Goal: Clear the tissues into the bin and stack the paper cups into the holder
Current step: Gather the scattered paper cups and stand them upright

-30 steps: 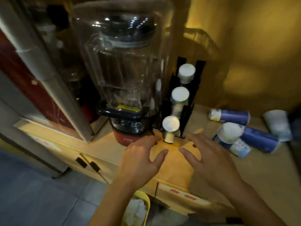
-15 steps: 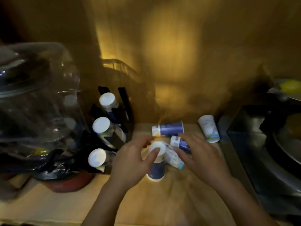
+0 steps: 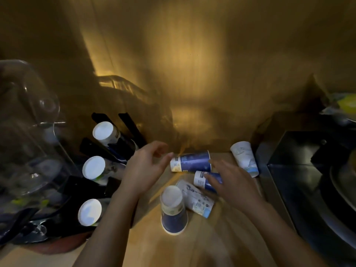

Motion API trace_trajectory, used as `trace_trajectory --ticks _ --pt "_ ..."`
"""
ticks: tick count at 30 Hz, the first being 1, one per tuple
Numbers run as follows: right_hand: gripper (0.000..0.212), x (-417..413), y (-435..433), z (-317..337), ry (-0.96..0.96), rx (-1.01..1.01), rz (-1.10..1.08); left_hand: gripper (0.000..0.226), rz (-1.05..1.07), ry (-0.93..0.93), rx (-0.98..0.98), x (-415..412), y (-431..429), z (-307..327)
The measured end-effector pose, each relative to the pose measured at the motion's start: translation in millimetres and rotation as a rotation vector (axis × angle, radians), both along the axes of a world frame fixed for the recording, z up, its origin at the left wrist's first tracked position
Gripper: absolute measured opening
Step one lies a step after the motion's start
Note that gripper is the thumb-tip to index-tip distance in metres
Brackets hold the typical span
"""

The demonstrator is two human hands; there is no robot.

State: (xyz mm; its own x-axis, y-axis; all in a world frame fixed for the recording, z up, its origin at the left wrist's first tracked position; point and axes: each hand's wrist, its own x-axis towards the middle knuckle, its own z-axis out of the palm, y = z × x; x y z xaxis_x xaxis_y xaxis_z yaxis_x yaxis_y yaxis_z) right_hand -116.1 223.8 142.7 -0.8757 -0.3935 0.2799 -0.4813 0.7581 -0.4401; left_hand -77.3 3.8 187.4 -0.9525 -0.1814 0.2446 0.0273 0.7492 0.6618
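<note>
Neither hand grips anything yet. Left hand (image 3: 146, 166) is loosely spread, thumb and fingers apart, fingertips just at the base end of the far blue cup (image 3: 192, 162), which lies on its side w/ its mouth to the right; can't tell if they touch it. Right hand (image 3: 234, 183) is spread flat, palm down, over the second lying blue cup (image 3: 202, 179), fingers part covering it; prob. resting on it, not closed round it.

Judgement: both hands are reaching to gather the scattered cups so they can be nested before going into the rack. Nearest the camera an upside-down blue cup (image 3: 174, 211) stands on its rim, just beside a white cup on its side (image 3: 196, 198). Another white cup (image 3: 244, 158) lies well right, next to the dark metal counter edge (image 3: 269, 189).

Cup holder (image 3: 107, 147), a black tilted rack at left, shows three stacks of cups, bases toward the camera. A clear blender jar (image 3: 28, 141) is further left.

Both forearms come up from the bottom edge, wrists roughly straight, converging over the wooden counter (image 3: 173, 247). No tissues or bin in view.
</note>
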Motion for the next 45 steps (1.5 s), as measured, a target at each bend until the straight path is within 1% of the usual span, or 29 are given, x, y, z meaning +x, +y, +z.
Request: trace_trajectory --ticks 3,7,11,13,15,17,20,22,23,25,28,31,32,33,34,37,38,41,42,45 --pt "0.035 -6 -4 -12 -0.044 -0.007 -0.025 0.026 -0.032 -0.044 -0.023 -23 -7 -9" --pt "0.044 -16 -8 -37 -0.172 0.118 -0.039 0.028 -0.082 -0.084 -0.062 -51 -8 -26" --pt "0.047 -17 -14 -67 -0.367 0.195 -0.059 0.034 -0.258 -0.266 -0.159 -73 -3 -56" --pt "0.054 -18 -15 -82 -0.428 0.263 -0.046 0.04 -0.352 -0.351 -0.198 -80 0 -73" --pt "0.064 -18 -15 -96 -0.484 0.315 -0.043 0.044 -0.446 -0.384 -0.239 -86 3 -89" --pt "0.072 -16 -15 -108 -0.539 0.34 -0.056 0.042 -0.534 -0.389 -0.261 -88 6 -100" --pt "0.078 -12 -14 -122 -0.568 0.296 -0.087 0.043 -0.694 -0.381 -0.434 -95 10 -115" --pt "0.082 -12 -16 -129 -0.577 0.311 -0.093 0.047 -0.772 -0.389 -0.562 -99 12 -122" --pt "0.082 -13 -17 -131 -0.576 0.332 -0.095 0.05 -0.792 -0.405 -0.595 -100 13 -126" --pt "0.079 -15 -20 -135 -0.571 0.348 -0.11 0.055 -0.809 -0.426 -0.582 -101 13 -131" --pt "0.076 -17 -22 -131 -0.576 0.296 -0.121 0.055 -0.839 -0.43 -0.537 -102 16 -137" --pt "0.075 -24 -27 -117 -0.524 0.18 -0.091 0.063 -0.871 -0.489 -0.673 -107 23 -141" --pt "0.074 -28 -29 -110 -0.501 0.144 -0.076 0.067 -0.861 -0.5 -0.676 -108 24 -142" --pt "0.073 -32 -31 -103 -0.479 0.122 -0.055 0.069 -0.841 -0.502 -0.638 -108 23 -143" --pt "0.071 -36 -33 -97 -0.464 0.107 -0.03 0.07 -0.809 -0.493 -0.559 -108 22 -142" --pt "0.068 -47 -36 -80 -0.476 0.015 0.028 0.065 -0.669 -0.43 -0.254 -103 14 -134" --pt "0.068 -50 -37 -76 -0.476 -0.006 0.045 0.063 -0.629 -0.436 -0.169 -101 11 -132" --pt "0.067 -60 -45 -69 -0.444 0.037 0.095 0.06 -0.52 -0.471 0.107 -95 7 -138" --pt "0.066 -63 -48 -68 -0.442 0.046 0.106 0.059 -0.478 -0.48 0.154 -94 5 -144" --pt "0.059 -70 -57 -65 -0.443 0.039 0.145 0.063 -0.34 -0.487 0.193 -91 -1 -160"
